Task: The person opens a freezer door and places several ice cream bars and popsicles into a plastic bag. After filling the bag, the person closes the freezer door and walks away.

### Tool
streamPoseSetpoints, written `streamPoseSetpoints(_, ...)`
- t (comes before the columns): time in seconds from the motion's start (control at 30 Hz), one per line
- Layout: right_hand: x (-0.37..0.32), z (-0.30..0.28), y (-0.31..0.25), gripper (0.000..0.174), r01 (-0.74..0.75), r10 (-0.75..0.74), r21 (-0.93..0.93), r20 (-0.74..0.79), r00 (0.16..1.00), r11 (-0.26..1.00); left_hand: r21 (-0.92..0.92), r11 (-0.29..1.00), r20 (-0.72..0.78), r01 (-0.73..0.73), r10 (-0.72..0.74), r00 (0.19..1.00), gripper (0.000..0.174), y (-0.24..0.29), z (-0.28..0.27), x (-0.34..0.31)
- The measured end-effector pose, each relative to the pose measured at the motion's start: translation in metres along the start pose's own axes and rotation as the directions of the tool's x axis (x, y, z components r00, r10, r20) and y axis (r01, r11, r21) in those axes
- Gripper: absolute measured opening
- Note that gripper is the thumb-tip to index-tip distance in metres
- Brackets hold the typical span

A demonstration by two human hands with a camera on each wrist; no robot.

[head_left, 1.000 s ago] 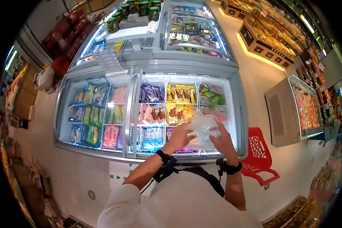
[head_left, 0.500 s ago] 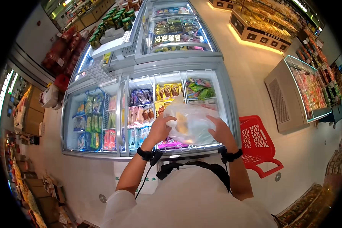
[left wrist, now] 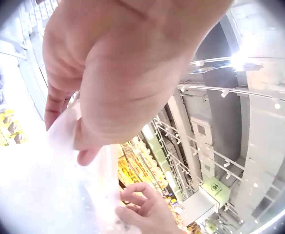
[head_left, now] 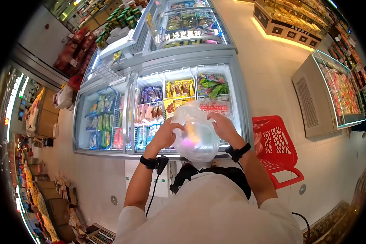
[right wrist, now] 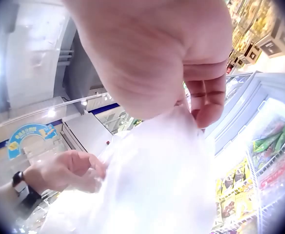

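The bag [head_left: 197, 140], thin and cloudy, hangs between the hands, over the right part of the freezer [head_left: 105, 153], its near end overlapping the near edge. Something yellow and something pink show through it; whether they lie inside or beneath, I cannot tell.

The likeliest trouble is a slip: the film looks slick and only fingertips have it, so a load inside could drag one side free. A hard pull apart might tear it where it is pinched. The bag could also snag on a wire divider [head_left: 196, 81], as it sags so close to them. If one hand drops lower, the bag would tip that way.

Its long axis seems to run from the far edge towards the near edge, with the fuller end towards the person and the narrower, crumpled end pointing to the far edge. Which end is the mouth is hard to make out.

The left hand [head_left: 164, 135] pinches the bag's left side between thumb and curled fingers; the right hand [head_left: 224, 127] pinches the right side likewise.

Past the bag lie yellow packs [head_left: 180, 88], with green packs [head_left: 212, 85] nearer the far right corner. Outside the right edge, beside the near right corner, is a red basket [head_left: 290, 156].
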State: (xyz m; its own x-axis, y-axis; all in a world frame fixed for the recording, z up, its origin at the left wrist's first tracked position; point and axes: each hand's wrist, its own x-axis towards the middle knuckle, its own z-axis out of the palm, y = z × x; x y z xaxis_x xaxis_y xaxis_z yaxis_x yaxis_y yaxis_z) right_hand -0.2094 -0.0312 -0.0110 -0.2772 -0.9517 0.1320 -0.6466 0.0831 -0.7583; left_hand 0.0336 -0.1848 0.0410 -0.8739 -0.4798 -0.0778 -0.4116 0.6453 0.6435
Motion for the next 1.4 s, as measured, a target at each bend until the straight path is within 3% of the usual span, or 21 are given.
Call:
streamPoseSetpoints(0.03,-0.001,-0.002,-0.003,0.026,-0.020,0.019,0.021,0.060,0.998,1.000,0.095,0.996,-0.041,-0.001,0.005,0.999,0.043,-0.014,0.005,-0.005)
streamPoseSetpoints(0.07,-0.003,-0.005,-0.006,0.026,-0.041,0.036,0.040,0.120,0.992,0.998,0.148,0.988,-0.080,0.044,-0.032,0.996,0.021,-0.028,0.010,-0.009)
streamPoseSetpoints(0.1,-0.005,-0.007,-0.010,0.025,-0.064,0.053,0.058,0.179,0.982,0.996,0.120,0.988,-0.183,0.102,-0.079,0.980,0.022,-0.027,0.016,-0.014)
streamPoseSetpoints(0.17,-0.010,-0.008,-0.016,0.033,0.032,-0.035,0.019,0.227,0.973,0.999,0.053,0.978,-0.380,0.203,-0.168,0.910,0.026,-0.023,0.028,-0.026)
streamPoseSetpoints(0.2,-0.012,-0.007,-0.018,0.036,0.082,-0.079,-0.001,0.249,0.965,0.997,0.063,0.969,-0.353,0.241,-0.204,0.913,0.042,-0.015,0.025,-0.032)
streamPoseSetpoints(0.3,-0.013,0.019,-0.002,0.047,0.189,-0.169,-0.129,0.152,0.974,0.973,0.112,0.964,-0.346,0.241,-0.190,0.919,0.054,-0.004,0.022,-0.045)
streamPoseSetpoints(0.33,-0.013,0.020,-0.006,0.048,0.113,-0.097,-0.118,0.132,0.986,0.987,0.063,0.960,-0.284,0.274,-0.246,0.927,0.057,-0.006,0.020,-0.048)
streamPoseSetpoints(0.47,-0.012,0.036,-0.017,0.047,-0.143,0.143,-0.068,-0.011,0.990,0.987,0.191,0.974,-0.189,0.125,-0.088,0.978,0.063,-0.027,0.011,-0.064)
streamPoseSetpoints(0.57,-0.016,0.045,-0.037,0.046,-0.184,0.184,0.002,-0.039,0.982,0.983,0.131,0.989,-0.246,0.073,-0.039,0.968,0.067,-0.070,0.022,-0.077)
streamPoseSetpoints(0.67,-0.013,0.060,-0.042,0.047,-0.069,0.071,0.031,-0.080,0.994,0.997,-0.122,0.979,-0.263,0.163,-0.190,0.946,0.070,-0.041,0.004,-0.097)
streamPoseSetpoints(0.8,-0.015,0.078,-0.050,0.045,0.009,-0.005,0.146,-0.024,1.000,0.989,-0.246,0.966,-0.293,0.073,-0.146,0.945,0.071,-0.058,-0.006,-0.125)
streamPoseSetpoints(0.9,-0.022,0.083,-0.072,0.034,-0.171,0.137,0.335,0.124,0.983,0.926,-0.331,0.934,-0.263,0.131,-0.225,0.938,0.066,-0.078,-0.014,-0.147)
streamPoseSetpoints(1.0,-0.034,0.109,-0.046,0.023,-0.115,0.132,0.489,0.000,0.991,0.865,-0.416,0.900,-0.310,0.127,-0.271,0.911,0.063,-0.105,-0.016,-0.166)
streamPoseSetpoints(1.03,-0.041,0.113,-0.034,0.021,-0.204,0.231,0.509,0.010,0.973,0.836,-0.425,0.896,-0.335,0.128,-0.287,0.898,0.062,-0.118,-0.014,-0.172)
streamPoseSetpoints(1.1,-0.052,0.114,-0.020,0.019,-0.368,0.413,0.547,0.045,0.910,0.752,-0.444,0.886,-0.389,0.135,-0.327,0.861,0.062,-0.139,-0.013,-0.185)
streamPoseSetpoints(1.13,-0.059,0.110,-0.021,0.020,-0.507,0.557,0.525,0.074,0.827,0.683,-0.440,0.867,-0.332,0.234,-0.399,0.855,0.063,-0.144,-0.017,-0.191)
streamPoseSetpoints(1.27,-0.082,0.105,0.023,0.020,-0.608,0.654,0.444,0.065,0.754,0.658,-0.570,0.770,-0.312,0.287,-0.526,0.791,0.071,-0.147,-0.024,-0.201)
streamPoseSetpoints(1.4,-0.086,0.102,0.068,0.019,-0.675,0.738,0.511,0.113,0.666,0.532,-0.484,0.807,-0.320,0.339,-0.524,0.789,0.073,-0.131,-0.036,-0.197)
